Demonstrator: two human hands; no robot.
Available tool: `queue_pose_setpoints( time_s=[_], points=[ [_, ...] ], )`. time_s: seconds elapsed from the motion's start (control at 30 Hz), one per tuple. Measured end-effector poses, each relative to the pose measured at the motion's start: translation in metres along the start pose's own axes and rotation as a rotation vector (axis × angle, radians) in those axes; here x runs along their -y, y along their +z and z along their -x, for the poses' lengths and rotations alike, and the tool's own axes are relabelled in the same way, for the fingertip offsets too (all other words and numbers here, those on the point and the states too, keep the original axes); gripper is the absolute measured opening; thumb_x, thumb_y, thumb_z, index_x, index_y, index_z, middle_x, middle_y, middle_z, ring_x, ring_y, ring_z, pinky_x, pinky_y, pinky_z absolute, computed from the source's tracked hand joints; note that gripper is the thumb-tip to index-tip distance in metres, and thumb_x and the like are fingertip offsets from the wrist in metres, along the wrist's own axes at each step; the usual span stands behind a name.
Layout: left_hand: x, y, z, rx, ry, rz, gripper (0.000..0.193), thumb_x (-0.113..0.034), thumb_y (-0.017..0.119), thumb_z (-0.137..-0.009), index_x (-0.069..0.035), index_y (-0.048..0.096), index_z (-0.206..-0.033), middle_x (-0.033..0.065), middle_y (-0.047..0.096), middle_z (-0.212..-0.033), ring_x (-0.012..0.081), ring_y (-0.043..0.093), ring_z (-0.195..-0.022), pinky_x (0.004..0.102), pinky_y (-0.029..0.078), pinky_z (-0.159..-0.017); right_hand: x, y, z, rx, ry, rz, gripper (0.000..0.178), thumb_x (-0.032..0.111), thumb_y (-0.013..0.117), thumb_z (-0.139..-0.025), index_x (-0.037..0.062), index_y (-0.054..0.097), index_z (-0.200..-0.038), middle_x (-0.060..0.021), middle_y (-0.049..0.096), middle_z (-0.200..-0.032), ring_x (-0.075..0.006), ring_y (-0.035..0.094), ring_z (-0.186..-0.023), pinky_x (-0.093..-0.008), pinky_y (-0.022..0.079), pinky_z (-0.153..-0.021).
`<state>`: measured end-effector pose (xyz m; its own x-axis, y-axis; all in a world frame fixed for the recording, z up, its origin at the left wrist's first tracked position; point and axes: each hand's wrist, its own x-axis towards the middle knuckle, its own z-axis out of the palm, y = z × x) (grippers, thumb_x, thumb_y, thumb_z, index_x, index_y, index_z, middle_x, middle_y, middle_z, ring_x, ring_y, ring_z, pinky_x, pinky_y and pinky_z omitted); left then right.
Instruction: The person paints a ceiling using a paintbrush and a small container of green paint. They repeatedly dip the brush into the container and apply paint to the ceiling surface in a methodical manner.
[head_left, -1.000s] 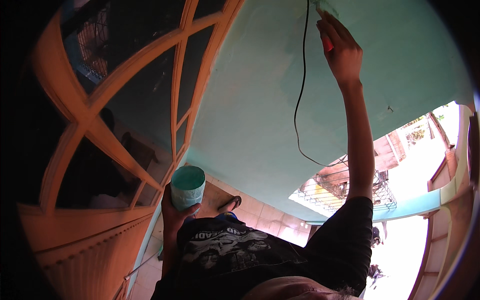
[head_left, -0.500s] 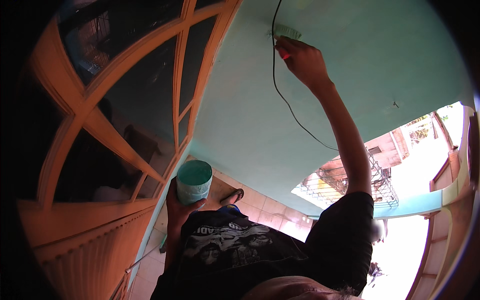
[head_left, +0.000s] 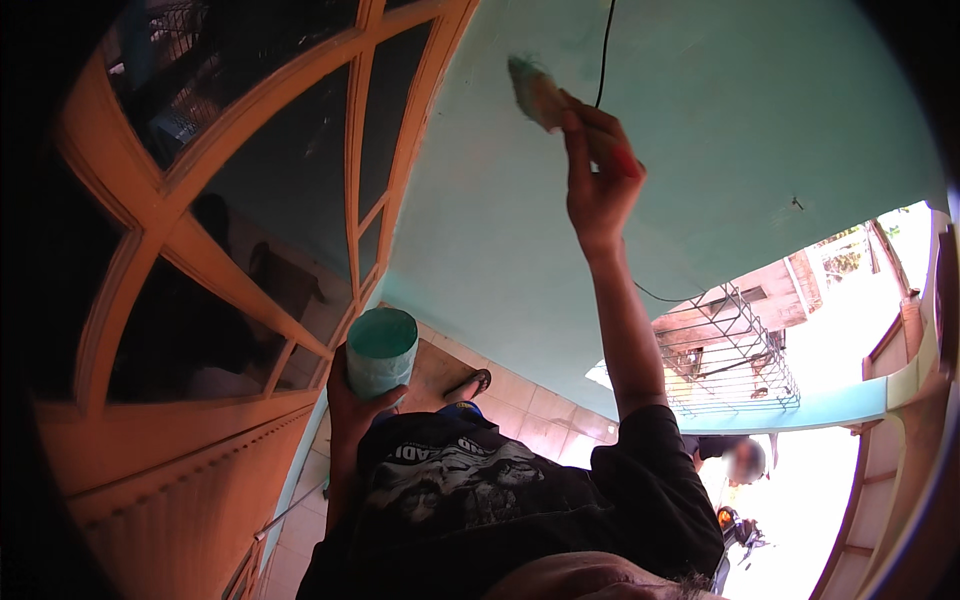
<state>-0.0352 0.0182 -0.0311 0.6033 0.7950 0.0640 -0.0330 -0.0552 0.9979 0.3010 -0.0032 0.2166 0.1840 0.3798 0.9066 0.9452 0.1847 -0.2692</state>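
Observation:
My right hand (head_left: 603, 175) is raised high in front of the teal wall (head_left: 480, 220), closed round the handle of a paintbrush (head_left: 538, 93). The brush points up and to the left, its bristles coated in green paint; whether they touch the wall I cannot tell. A bit of the red handle shows at my palm. Low on the left, my left hand (head_left: 362, 400) is wrapped round a paint-smeared cylindrical container (head_left: 383, 375), held upright beside the window frame. Teal paint shows inside its open top.
A black cable (head_left: 606, 50) hangs down the wall behind my right hand. Orange-framed glass panes (head_left: 190, 215) stand close on the left. A wire grille (head_left: 735, 360) covers an opening at right; beyond it are a person (head_left: 740, 460) and a motorcycle (head_left: 735, 525). Tiles (head_left: 520, 405) cover the floor.
My right hand has swung left and down across the cable, and the brush has turned to point up-left. The container has shifted slightly up and left. A person has come into view outside.

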Motion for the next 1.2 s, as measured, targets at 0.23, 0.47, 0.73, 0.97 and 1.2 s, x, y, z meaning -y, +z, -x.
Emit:
queue_pose_setpoints(
  time_s=[0.23, 0.47, 0.73, 0.97, 1.2],
  points=[
    [0.001, 0.003, 0.001, -0.011, 0.034, -0.006, 0.091, -0.028, 0.095, -0.06, -0.004, 0.052, -0.136, 0.0151, 0.065, -0.123, 0.0294, 0.065, -0.112, 0.0442, 0.053, -0.095, -0.077, 0.026, 0.061, 0.069, 0.181, 0.085, 0.013, 0.012, 0.067, -0.099, 0.0022, 0.073, -0.092, -0.0084, 0.076, -0.112, -0.023, 0.072, -0.102, -0.0438, 0.044, -0.108],
    [-0.002, 0.004, 0.006, -0.045, -0.006, 0.01, 0.091, -0.028, 0.096, -0.059, -0.003, 0.052, -0.135, 0.0163, 0.065, -0.124, 0.0302, 0.065, -0.113, 0.0444, 0.053, -0.095, -0.084, -0.036, 0.016, 0.179, 0.065, 0.233, 0.016, 0.012, 0.071, -0.095, 0.0053, 0.072, -0.11, -0.0084, 0.076, -0.106, -0.0262, 0.074, -0.087, -0.0321, 0.057, -0.077],
    [0.009, 0.007, -0.003, 0.021, 0.003, 0.008, 0.092, -0.029, 0.096, -0.059, -0.004, 0.052, -0.135, 0.0163, 0.065, -0.123, 0.0308, 0.066, -0.112, 0.0451, 0.053, -0.094, -0.097, -0.036, -0.033, 0.614, 0.016, 0.474, 0.018, 0.027, 0.067, -0.099, 0.0091, 0.068, -0.097, -0.0119, 0.069, -0.077, -0.033, 0.063, -0.064, -0.0365, 0.051, -0.062],
    [0.0, 0.009, 0.001, -0.006, -0.035, 0.009, 0.091, -0.026, 0.096, -0.057, -0.004, 0.053, -0.134, 0.0128, 0.066, -0.122, 0.0274, 0.066, -0.112, 0.0429, 0.052, -0.095, -0.076, -0.048, -0.097, 0.304, -0.295, 0.641, 0.011, 0.018, 0.07, -0.095, 0.0151, 0.07, -0.105, -0.0024, 0.074, -0.091, -0.0206, 0.072, -0.079, -0.0317, 0.056, -0.062],
    [0.004, 0.009, -0.001, 0.013, -0.016, -0.004, 0.093, -0.028, 0.095, -0.058, -0.004, 0.051, -0.136, 0.0157, 0.065, -0.124, 0.03, 0.065, -0.113, 0.0444, 0.053, -0.096, -0.087, 0.002, -0.034, 0.311, -0.67, 0.983, 0.017, 0.015, 0.073, -0.082, 0.0127, 0.062, -0.095, -0.0076, 0.068, -0.119, -0.0245, 0.07, -0.102, -0.033, 0.062, -0.078]
  ],
)
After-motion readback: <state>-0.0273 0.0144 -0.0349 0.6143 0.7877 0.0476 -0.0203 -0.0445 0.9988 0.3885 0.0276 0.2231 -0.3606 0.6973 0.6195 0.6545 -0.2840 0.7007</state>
